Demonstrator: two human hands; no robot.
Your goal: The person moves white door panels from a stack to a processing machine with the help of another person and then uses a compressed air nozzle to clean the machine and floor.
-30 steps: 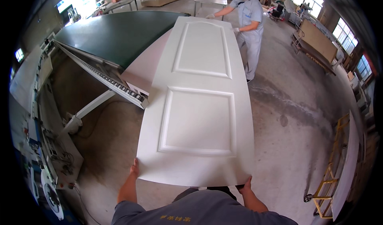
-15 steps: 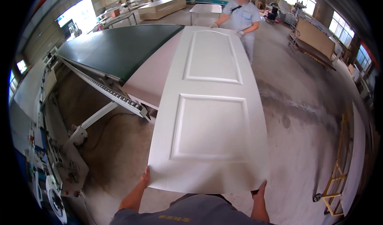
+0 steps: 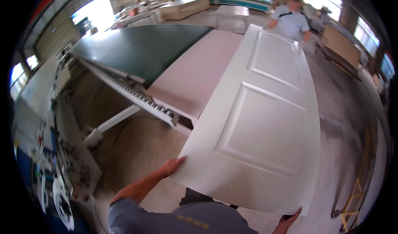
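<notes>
A white door panel point(image 3: 265, 128) with two raised frames stretches away from me, held flat at about waist height. My left hand point(image 3: 173, 166) grips its near left corner, thumb on top and the other fingers hidden beneath. At the near right corner my right hand point(image 3: 290, 220) is closed on the edge, mostly hidden by the panel. A co-worker point(image 3: 290, 22) in a light shirt holds the far end with both hands. Left of the panel lies a pinkish board or tabletop point(image 3: 199, 70), close along the panel's left edge.
A dark green conveyor belt point(image 3: 141, 47) with a white roller rail point(image 3: 132, 95) stands to the left. Machinery point(image 3: 62, 184) lines the far left. A yellow-framed cart point(image 3: 356, 196) is at the right, a stack of boards point(image 3: 340, 45) behind it. A pale table point(image 3: 232, 13) stands farther back.
The door panel has shifted right in view and now slants, uncovering more of the pinkish surface. The co-worker appears farther right. Both my hands keep their grip on the corners.
</notes>
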